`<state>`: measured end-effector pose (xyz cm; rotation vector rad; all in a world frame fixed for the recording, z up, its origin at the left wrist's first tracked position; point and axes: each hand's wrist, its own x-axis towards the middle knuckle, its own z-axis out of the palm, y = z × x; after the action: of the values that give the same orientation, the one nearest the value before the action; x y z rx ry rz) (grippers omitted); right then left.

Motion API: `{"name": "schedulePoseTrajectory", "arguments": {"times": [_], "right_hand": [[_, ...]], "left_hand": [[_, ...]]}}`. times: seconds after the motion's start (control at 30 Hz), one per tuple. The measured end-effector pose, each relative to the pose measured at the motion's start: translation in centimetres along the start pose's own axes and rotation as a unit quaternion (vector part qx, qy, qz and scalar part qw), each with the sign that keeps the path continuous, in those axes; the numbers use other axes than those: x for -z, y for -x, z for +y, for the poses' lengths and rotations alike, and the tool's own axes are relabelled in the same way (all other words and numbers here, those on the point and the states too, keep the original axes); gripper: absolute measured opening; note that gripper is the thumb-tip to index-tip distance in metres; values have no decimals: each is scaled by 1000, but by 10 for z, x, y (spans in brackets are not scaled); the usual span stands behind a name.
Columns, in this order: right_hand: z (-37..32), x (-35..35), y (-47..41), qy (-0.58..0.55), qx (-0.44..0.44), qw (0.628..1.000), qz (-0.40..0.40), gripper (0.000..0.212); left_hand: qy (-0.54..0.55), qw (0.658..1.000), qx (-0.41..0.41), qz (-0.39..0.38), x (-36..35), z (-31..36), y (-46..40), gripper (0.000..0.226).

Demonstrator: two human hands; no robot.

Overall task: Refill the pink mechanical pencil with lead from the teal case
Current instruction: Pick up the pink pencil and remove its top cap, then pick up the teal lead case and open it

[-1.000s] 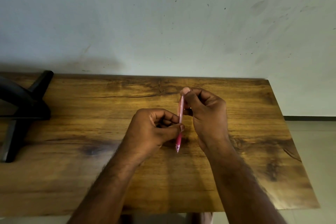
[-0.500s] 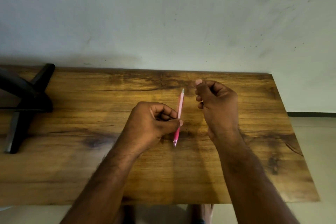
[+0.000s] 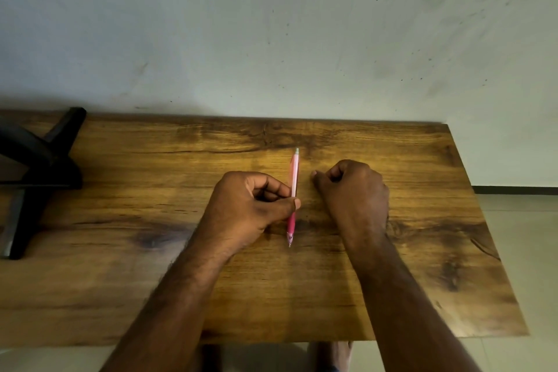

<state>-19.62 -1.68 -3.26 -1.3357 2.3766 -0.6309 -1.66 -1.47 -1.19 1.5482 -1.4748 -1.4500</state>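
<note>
My left hand (image 3: pixel 250 208) grips the pink mechanical pencil (image 3: pixel 293 170) at mid-barrel between thumb and fingers. The pencil stands nearly upright over the wooden table (image 3: pixel 422 266), with its metal tip pointing toward me and its pale top end pointing at the wall. My right hand (image 3: pixel 356 190) rests just right of the pencil, apart from it, with its fingers curled and thumb pressed to forefinger. Nothing shows inside that hand. No teal case is in view.
A black stand (image 3: pixel 39 166) with spread legs sits on the table's far left. A pale wall runs along the table's back edge. The table's right edge drops to a tiled floor (image 3: pixel 519 235).
My right hand left the top of the pencil, moved right and came down toward the table with its fingers closed. My left hand kept its hold on the pencil.
</note>
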Motion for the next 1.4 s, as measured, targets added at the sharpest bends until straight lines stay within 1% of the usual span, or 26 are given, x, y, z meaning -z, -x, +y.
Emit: {"name": "schedulePoseTrajectory", "arguments": {"times": [0.1,0.17,0.23,0.3,0.4,0.57,0.7,0.83,0.97,1.1,1.23,1.3,1.4], "right_hand": [[2,6,-2,-26,4,1000,9,33],[3,13,-6,-108,11,994,23,31],[3,21,-10,-250,2,968,12,25],[-1,25,-11,-353,-11,935,-27,20],[-4,24,-9,-405,-13,911,-84,18],[-9,21,-6,-427,13,897,-117,17],[-10,20,-7,-439,25,890,-122,14],[-9,20,-7,-417,37,900,-117,16],[-11,18,-7,-375,52,919,-106,17],[-13,17,-6,-376,46,921,-91,15],[-10,19,-9,-399,12,915,-59,19],[-3,21,-13,-357,-2,934,-30,21],[13,19,-17,-210,-36,977,-18,23]], "left_hand": [[3,1000,3,-3,-1,1,1,14],[7,1000,6,-7,-1,2,1,15],[15,1000,10,-12,-1,4,1,14],[26,999,15,-18,-2,5,1,13],[28,999,12,-20,-4,6,2,13],[19,999,6,-25,-5,6,2,13],[20,999,4,-29,-7,6,2,13],[10,1000,0,-29,-9,5,3,14],[5,999,-3,-33,-9,5,2,13],[10,999,-3,-33,-7,2,0,13],[-13,999,-8,-47,-8,-2,1,14],[-10,999,-4,-41,-8,-2,0,14],[-7,999,3,-33,-7,-2,-1,14]]}}
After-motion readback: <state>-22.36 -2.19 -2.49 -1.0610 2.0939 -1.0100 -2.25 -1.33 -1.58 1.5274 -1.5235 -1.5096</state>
